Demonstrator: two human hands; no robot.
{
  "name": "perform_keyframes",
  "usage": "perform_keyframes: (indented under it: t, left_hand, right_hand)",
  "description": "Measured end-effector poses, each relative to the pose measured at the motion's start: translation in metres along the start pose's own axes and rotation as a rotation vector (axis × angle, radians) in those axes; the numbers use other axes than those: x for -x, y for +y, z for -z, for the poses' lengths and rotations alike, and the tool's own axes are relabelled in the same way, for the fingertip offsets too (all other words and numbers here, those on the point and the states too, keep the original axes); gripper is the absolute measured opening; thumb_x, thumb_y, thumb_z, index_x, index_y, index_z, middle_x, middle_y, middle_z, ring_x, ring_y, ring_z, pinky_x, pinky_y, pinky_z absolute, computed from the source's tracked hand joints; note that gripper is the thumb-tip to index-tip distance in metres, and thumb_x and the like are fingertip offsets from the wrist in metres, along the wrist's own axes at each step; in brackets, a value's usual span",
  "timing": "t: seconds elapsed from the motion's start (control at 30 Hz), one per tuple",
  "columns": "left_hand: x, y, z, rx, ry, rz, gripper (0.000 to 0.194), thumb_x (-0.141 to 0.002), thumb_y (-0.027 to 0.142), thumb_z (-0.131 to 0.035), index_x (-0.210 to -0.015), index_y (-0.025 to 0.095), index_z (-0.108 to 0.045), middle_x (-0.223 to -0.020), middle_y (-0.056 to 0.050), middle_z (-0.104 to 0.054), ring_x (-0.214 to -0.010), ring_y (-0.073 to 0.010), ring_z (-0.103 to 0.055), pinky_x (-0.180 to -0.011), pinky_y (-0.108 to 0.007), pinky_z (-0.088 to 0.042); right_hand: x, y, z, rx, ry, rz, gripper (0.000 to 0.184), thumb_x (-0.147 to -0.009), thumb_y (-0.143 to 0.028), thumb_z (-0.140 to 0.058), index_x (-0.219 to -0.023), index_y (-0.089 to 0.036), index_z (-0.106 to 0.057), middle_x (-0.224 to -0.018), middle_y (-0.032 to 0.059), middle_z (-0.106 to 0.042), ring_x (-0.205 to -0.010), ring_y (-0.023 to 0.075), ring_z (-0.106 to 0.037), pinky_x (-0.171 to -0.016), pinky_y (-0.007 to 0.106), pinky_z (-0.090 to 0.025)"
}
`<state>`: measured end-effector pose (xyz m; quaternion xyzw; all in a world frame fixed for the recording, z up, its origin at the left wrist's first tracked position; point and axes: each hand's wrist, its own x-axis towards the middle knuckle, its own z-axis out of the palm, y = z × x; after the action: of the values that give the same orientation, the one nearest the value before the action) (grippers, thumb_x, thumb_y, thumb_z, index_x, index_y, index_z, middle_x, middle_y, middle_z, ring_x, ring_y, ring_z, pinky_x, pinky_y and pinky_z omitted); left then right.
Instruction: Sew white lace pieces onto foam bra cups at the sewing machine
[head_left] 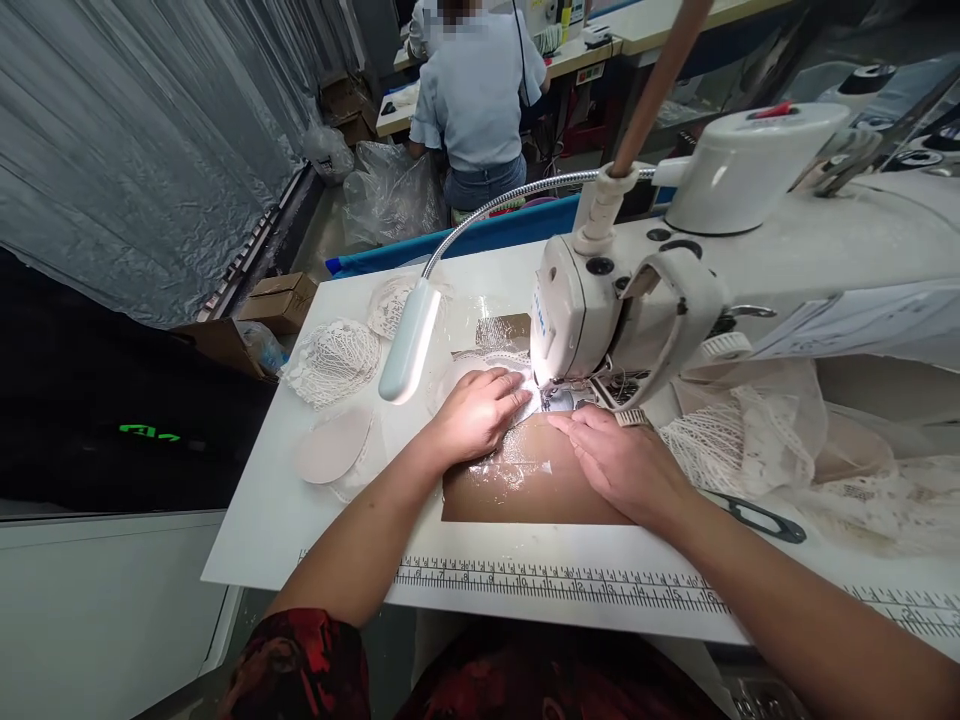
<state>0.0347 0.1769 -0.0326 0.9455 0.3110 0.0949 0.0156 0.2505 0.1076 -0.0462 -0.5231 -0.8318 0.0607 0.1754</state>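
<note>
My left hand (478, 412) lies flat, fingers stretched out, on a white lace piece (491, 362) just left of the needle of the white sewing machine (600, 310). My right hand (619, 462) rests palm down with fingers together on the fabric over a brown glossy patch (525, 485) of the table, its fingertips close to the presser foot (559, 398). Both hands press the work flat; neither grips anything. A gooseneck lamp (409, 345) shines on the needle area.
Lace cups (334, 360) and a beige pad (331, 447) lie at the left of the white table (262, 520). More lace (739, 440) and black scissors (761, 517) sit at the right. A ruler strip (555, 580) runs along the front edge. Another person (476, 95) works beyond.
</note>
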Motion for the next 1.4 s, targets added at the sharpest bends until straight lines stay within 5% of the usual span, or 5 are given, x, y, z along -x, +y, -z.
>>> perform_keyframes:
  t: [0.2,0.43,0.8,1.4]
  left_hand:
    - [0.012,0.020,0.021,0.022,-0.139,0.105,0.034,-0.094,0.034,-0.039,-0.099,0.016,-0.068,-0.096,-0.009,-0.062,-0.086,-0.0210,-0.057,-0.075,-0.034,-0.046]
    - [0.010,0.030,0.015,0.108,-0.096,0.024,0.035,-0.094,0.033,-0.039,-0.089,0.015,-0.068,-0.083,-0.008,-0.061,-0.078,-0.0193,-0.055,-0.071,-0.032,-0.045]
    - [0.009,0.030,0.000,0.126,-0.011,-0.032,0.037,-0.093,0.031,-0.042,-0.117,0.010,-0.060,-0.124,-0.012,-0.060,-0.093,-0.0225,-0.055,-0.082,-0.038,-0.050]
    - [0.006,0.019,-0.010,0.068,-0.033,-0.100,0.038,-0.089,0.019,-0.042,-0.123,0.011,-0.057,-0.130,-0.014,-0.056,-0.100,-0.0239,-0.053,-0.083,-0.039,-0.046]
  right_hand:
    - [0.000,0.002,0.002,-0.055,0.029,-0.007,0.039,-0.087,-0.016,-0.036,-0.112,-0.017,-0.067,-0.091,0.0058,-0.070,-0.072,0.0166,-0.060,-0.064,0.027,-0.043]
    - [-0.001,0.001,0.005,-0.006,0.038,-0.002,0.040,-0.087,-0.018,-0.035,-0.112,-0.021,-0.067,-0.086,0.0058,-0.070,-0.077,0.0193,-0.062,-0.069,0.030,-0.045]
    - [-0.002,-0.005,0.007,0.034,-0.090,-0.002,0.041,-0.086,-0.015,-0.037,-0.113,-0.023,-0.066,-0.094,0.0050,-0.068,-0.071,0.0158,-0.059,-0.059,0.027,-0.038]
    - [-0.004,-0.008,0.005,0.100,-0.068,0.036,0.037,-0.086,-0.012,-0.036,-0.109,-0.018,-0.065,-0.089,0.0056,-0.066,-0.070,0.0158,-0.055,-0.054,0.028,-0.030]
